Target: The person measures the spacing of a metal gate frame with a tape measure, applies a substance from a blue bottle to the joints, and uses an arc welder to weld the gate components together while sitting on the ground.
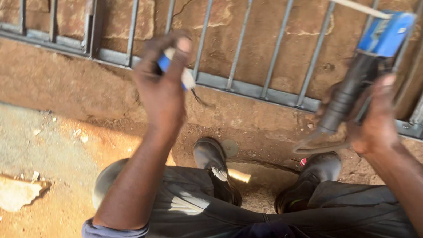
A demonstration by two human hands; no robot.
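With the left hand (162,90) clamped on a small blue-handled tool (175,67) and the right hand (376,123) on the blue-and-black power tool (362,73) near the metal grille (250,84), a boot (216,169) could be struck if the grip were lost.

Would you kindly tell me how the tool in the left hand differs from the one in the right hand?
The small tool in the left hand is short and slim; the power tool in the right hand is long and bulky. The small tool is nearly hidden by the fingers; the power tool sticks out well beyond its hand. Both show blue.
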